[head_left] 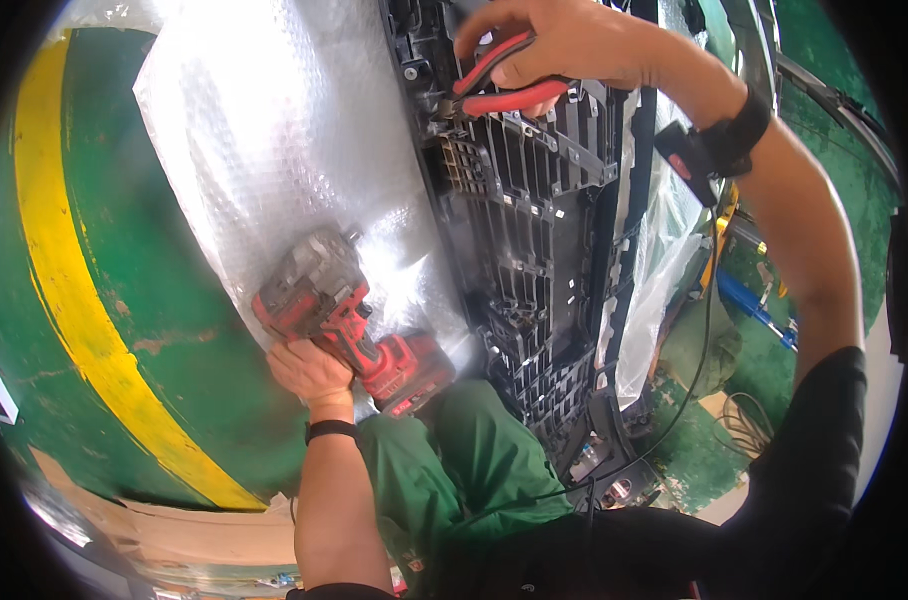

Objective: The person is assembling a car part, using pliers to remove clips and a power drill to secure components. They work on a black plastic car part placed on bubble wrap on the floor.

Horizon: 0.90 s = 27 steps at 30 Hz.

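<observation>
My left hand (pixel 312 372) grips a red and black cordless impact wrench (pixel 349 335) from its near left side; some of its fingers are hidden by the tool. The wrench is over silvery bubble foil (pixel 274 130), with its battery end close to my knee. Farther off, my right hand (pixel 549 50) is closed around pliers with red and black handles (pixel 514 98). Their jaws point left, at the edge of a long black plastic grille assembly (pixel 534 240). Whether the jaws grip anything there, I cannot tell.
Green-trousered legs (pixel 464 450) border the near end of the grille. Clear plastic film (pixel 659 270) hangs along its right side. A black cable (pixel 699 370) runs down from a device strapped to my right wrist (pixel 709 150). Blue and yellow tools (pixel 754 300) lie right; cardboard (pixel 194 535) lies lower left.
</observation>
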Tool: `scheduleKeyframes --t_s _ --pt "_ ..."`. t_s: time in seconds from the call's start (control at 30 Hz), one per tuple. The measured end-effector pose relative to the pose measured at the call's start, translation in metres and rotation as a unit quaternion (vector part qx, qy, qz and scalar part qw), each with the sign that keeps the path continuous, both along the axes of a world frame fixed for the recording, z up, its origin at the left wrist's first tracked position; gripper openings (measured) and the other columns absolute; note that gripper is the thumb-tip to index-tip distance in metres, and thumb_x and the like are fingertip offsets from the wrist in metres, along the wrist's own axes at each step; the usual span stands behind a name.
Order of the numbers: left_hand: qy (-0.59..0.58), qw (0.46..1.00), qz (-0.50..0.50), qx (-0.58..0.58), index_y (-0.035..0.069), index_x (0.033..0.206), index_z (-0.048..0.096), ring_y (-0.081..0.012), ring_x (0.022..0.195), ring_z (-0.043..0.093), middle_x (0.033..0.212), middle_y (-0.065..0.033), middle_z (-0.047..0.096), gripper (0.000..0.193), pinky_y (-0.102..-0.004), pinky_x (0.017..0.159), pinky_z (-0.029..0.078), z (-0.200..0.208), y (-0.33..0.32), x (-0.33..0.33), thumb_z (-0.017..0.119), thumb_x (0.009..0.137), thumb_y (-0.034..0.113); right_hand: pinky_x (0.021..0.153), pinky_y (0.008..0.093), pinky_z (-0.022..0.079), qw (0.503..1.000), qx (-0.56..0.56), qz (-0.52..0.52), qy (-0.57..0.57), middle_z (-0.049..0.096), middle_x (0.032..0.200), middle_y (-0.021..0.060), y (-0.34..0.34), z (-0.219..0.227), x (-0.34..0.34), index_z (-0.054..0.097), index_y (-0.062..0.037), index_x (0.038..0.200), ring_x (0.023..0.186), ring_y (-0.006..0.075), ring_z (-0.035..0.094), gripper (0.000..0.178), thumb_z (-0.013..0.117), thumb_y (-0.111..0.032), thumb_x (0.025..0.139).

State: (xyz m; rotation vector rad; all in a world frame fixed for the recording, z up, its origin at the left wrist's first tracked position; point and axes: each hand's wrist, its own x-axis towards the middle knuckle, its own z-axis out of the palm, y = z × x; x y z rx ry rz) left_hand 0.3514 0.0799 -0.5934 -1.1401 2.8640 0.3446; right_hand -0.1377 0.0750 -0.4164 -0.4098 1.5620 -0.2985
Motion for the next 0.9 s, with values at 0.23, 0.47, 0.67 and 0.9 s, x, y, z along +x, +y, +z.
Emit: scheduleKeyframes --t_s 0.23,0.47,0.67,0.9 --pt "0.002 1.000 -0.002 -0.010 0.002 0.092 0.047 -0.0409 0.085 0.053 0.097 -0.0206 0.052 0.044 -0.0498 0.074 0.045 0.000 0.001 -0.007 0.071 0.083 0.039 0.067 0.0296 0.055 0.893 -0.221 -0.361 0.150 0.069 0.084 0.0078 0.016 -0.043 0.056 0.055 0.0004 0.108 0.072 0.0163 0.071 0.037 0.077 -0.021 0.087" --pt "-0.028 1.000 -0.003 -0.013 0.004 0.089 0.045 -0.0406 0.086 0.052 0.095 -0.0187 0.050 0.046 -0.0504 0.073 0.044 0.006 0.000 -0.009 0.070 0.084 0.042 0.086 0.0422 0.053 0.842 -0.070 -0.199 0.497 0.072 0.092 0.0219 -0.013 -0.063 0.067 0.055 0.0043 0.128 0.090 0.0366 0.069 0.057 0.057 -0.029 0.081" --pt "-0.020 0.999 0.005 -0.027 0.005 0.086 0.044 -0.0402 0.084 0.052 0.093 -0.0179 0.049 0.048 -0.0505 0.071 0.044 -0.002 0.001 -0.002 0.069 0.085 0.045 0.066 0.0408 0.054 0.876 -0.163 -0.299 0.341 0.068 0.086 0.0148 -0.010 -0.048 0.073 0.060 0.0038 0.115 0.071 0.0311 0.067 0.035 0.054 -0.010 0.083" --pt "-0.055 0.998 0.000 -0.010 0.000 0.092 0.047 -0.0421 0.091 0.053 0.098 -0.0206 0.052 0.051 -0.0496 0.079 0.045 0.003 0.001 -0.006 0.074 0.081 0.042 0.059 0.0336 0.055 0.814 -0.309 -0.477 0.114 0.066 0.094 0.0138 -0.001 -0.047 0.057 0.059 0.0043 0.114 0.066 0.0231 0.063 0.036 0.044 0.007 0.081"
